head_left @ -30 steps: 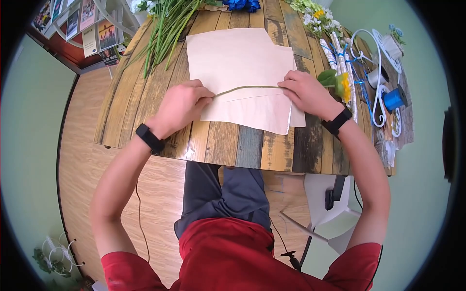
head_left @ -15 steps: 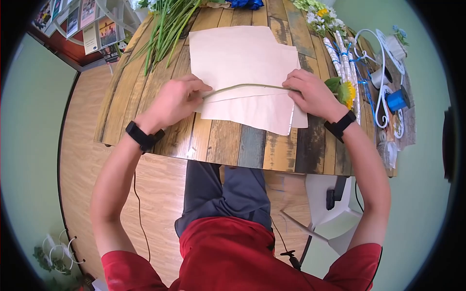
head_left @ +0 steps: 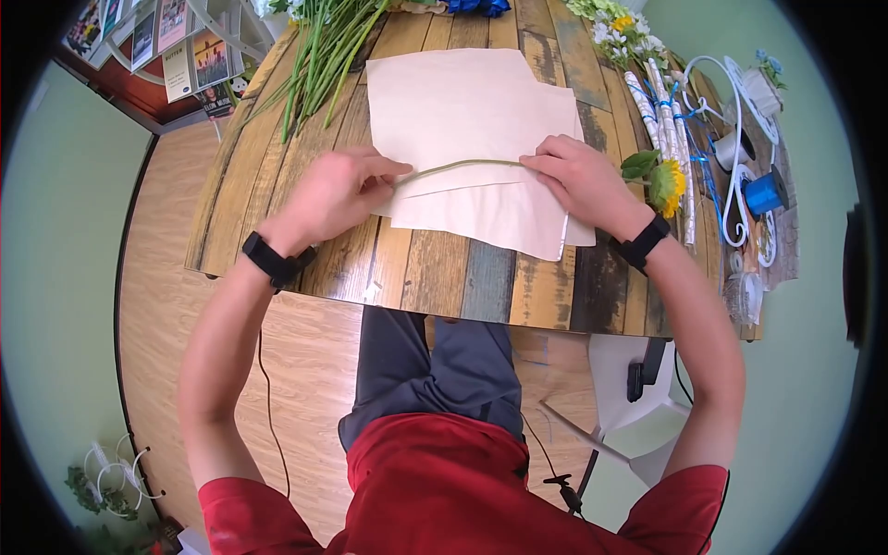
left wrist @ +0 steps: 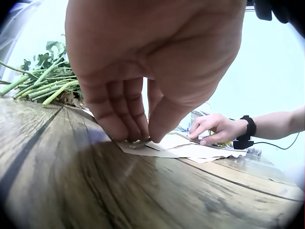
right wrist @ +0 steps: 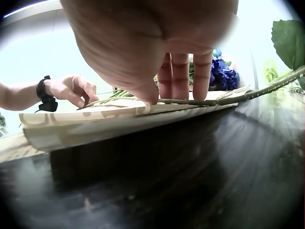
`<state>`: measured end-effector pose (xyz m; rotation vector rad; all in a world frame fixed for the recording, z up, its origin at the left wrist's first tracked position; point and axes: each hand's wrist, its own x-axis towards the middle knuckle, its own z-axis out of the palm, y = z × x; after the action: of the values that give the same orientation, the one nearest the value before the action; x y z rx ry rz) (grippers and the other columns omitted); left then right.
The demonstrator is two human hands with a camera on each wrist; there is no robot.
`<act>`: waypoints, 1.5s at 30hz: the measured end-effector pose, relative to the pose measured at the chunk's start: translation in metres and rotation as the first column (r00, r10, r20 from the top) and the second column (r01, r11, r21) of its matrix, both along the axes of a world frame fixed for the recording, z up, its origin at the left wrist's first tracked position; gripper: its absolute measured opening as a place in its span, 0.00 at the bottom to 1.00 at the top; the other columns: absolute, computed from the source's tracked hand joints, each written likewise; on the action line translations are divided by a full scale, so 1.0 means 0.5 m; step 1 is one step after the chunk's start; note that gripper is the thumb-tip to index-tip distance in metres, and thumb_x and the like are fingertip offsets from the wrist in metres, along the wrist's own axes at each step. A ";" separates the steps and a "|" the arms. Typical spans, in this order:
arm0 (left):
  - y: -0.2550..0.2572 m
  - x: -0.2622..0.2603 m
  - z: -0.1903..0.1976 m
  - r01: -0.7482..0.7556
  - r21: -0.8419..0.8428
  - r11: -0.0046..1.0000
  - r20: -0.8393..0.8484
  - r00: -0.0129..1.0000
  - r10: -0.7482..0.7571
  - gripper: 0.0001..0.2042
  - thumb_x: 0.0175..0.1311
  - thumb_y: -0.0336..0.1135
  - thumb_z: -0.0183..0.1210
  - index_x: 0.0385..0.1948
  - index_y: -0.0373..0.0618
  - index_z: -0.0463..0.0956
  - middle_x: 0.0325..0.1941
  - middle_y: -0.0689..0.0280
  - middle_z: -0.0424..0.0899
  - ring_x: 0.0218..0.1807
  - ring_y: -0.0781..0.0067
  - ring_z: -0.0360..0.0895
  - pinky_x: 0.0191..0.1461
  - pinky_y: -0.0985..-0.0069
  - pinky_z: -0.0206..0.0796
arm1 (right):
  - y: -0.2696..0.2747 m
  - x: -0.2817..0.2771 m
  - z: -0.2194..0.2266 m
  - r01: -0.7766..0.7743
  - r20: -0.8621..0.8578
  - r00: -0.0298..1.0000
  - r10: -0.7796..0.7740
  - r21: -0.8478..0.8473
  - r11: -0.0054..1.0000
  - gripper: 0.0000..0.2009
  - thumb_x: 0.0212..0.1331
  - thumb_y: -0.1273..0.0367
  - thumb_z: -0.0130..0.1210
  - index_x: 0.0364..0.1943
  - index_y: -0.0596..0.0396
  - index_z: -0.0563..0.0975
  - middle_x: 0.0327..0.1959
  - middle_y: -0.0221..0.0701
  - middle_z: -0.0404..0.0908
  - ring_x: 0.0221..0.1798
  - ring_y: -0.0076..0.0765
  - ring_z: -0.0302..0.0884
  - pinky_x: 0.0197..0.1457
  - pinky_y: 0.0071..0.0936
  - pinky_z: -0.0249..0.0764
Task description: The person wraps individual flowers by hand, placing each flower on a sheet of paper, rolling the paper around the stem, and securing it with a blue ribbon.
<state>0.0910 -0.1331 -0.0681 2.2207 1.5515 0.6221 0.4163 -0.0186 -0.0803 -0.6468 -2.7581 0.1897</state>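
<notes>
A long green stem [head_left: 472, 162] with a yellow sunflower head [head_left: 666, 188] lies across pale wrapping paper [head_left: 472, 106] on the wooden table. The left hand [head_left: 338, 194] pinches the stem's cut end at the paper's left side; in the left wrist view thumb and fingertips meet around it low over the table. The right hand [head_left: 587, 180] pinches the stem near the paper's right edge, with the flower head beyond it. In the right wrist view the stem [right wrist: 257, 92] passes between thumb and fingers, over the paper's edge.
Green stems [head_left: 324, 55] lie at the back left. Rolled paper tubes [head_left: 668, 120], white flowers [head_left: 629, 37], a blue ribbon spool [head_left: 764, 191] and a white wire stand [head_left: 735, 120] are on the right. Blue flowers [head_left: 476, 6] sit at the back.
The left hand has shifted slightly and still holds the stem end. Between the last two frames the right hand moved a little left along the stem, away from the sunflower head.
</notes>
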 end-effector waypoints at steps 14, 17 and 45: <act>-0.003 0.038 0.006 0.138 0.123 0.983 -0.292 0.952 -0.096 0.14 0.60 0.33 0.62 0.47 0.45 0.82 0.41 0.61 0.80 0.40 0.59 0.79 0.46 0.66 0.72 | 0.005 -0.006 0.001 -0.032 0.044 0.998 0.033 -0.015 0.999 0.10 0.57 0.72 0.56 0.42 0.54 0.82 0.36 0.33 0.74 0.43 0.42 0.74 0.47 0.35 0.72; -0.003 0.037 0.005 0.136 0.124 0.983 -0.318 0.944 -0.090 0.14 0.61 0.37 0.61 0.47 0.44 0.82 0.43 0.60 0.79 0.41 0.58 0.79 0.48 0.65 0.72 | 0.001 -0.004 0.011 -0.034 0.037 0.999 0.037 -0.077 0.996 0.12 0.55 0.67 0.61 0.42 0.55 0.82 0.37 0.34 0.74 0.44 0.42 0.73 0.48 0.36 0.72; 0.025 0.045 -0.022 -0.123 0.193 0.974 -0.061 0.989 0.137 0.08 0.60 0.27 0.60 0.39 0.39 0.83 0.36 0.55 0.83 0.36 0.55 0.82 0.41 0.68 0.73 | 0.050 0.086 0.034 0.156 0.060 0.986 -0.159 0.048 0.987 0.09 0.56 0.75 0.52 0.42 0.57 0.77 0.37 0.39 0.77 0.43 0.51 0.76 0.45 0.42 0.73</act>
<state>0.1133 -0.1205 -0.0792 2.3159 1.7522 0.7615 0.4594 0.0065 -0.0633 -0.8691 -2.7462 0.0763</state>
